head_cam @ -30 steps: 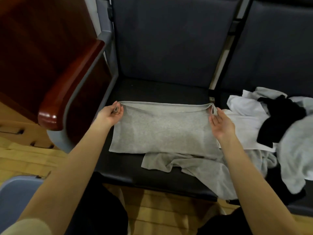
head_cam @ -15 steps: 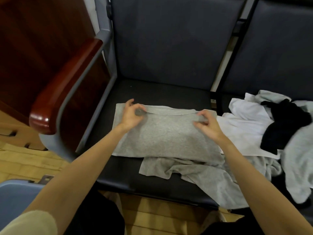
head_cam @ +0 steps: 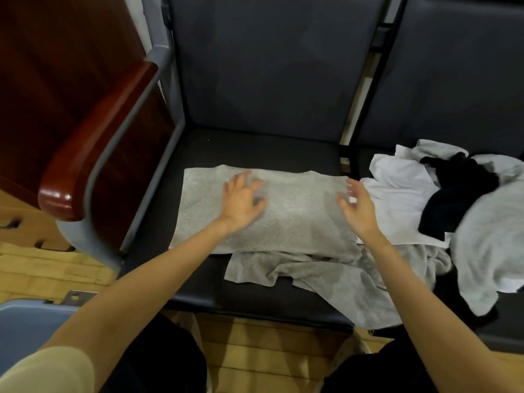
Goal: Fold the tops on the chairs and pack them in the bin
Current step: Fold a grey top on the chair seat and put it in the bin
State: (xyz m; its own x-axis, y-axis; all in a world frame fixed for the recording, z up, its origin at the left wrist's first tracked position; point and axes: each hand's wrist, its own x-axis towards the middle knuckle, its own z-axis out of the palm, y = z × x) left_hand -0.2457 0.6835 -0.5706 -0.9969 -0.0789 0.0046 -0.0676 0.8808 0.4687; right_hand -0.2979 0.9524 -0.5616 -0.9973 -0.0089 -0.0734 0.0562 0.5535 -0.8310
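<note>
Dark padded chair seat w/ wood armrest at left. Left hand lies flat on the folded grey top, fingers spread. Right hand just above the top's right edge, fingers straight, gripping nothing; blurred. Pile of white, black & grey tops on the right seat. Blue bin near left.

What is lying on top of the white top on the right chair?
A black garment lies on the white top, and a grey one covers its right side. That covered part cannot be seen.
</note>
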